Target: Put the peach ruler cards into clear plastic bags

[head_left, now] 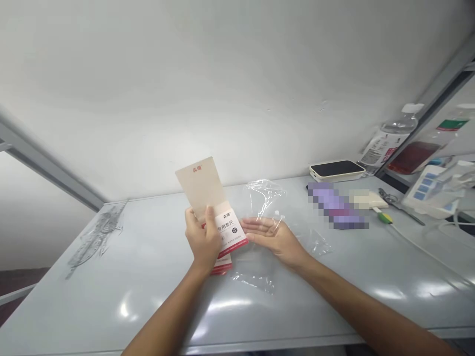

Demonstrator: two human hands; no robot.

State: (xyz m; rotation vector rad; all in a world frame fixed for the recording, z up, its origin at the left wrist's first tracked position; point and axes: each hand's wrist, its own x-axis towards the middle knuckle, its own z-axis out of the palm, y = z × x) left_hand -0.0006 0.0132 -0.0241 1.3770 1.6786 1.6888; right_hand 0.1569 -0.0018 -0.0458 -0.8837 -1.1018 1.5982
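My left hand grips a white and red card packet, printed as a ruler set, with its thumb across the front. The packet's long cream flap stands folded up above it. Under the packet, part of another red-striped card shows below my left hand. My right hand is open, fingers stretched toward the packet's right edge; whether they touch it is hard to tell. Clear plastic bags lie on the table below and around my right hand.
At the right are a phone, a blurred-out purple packet, a white cable, tweezers-like metal tools and a white box. Bottles lean by the grey frame. A dark drawing marks the table's left.
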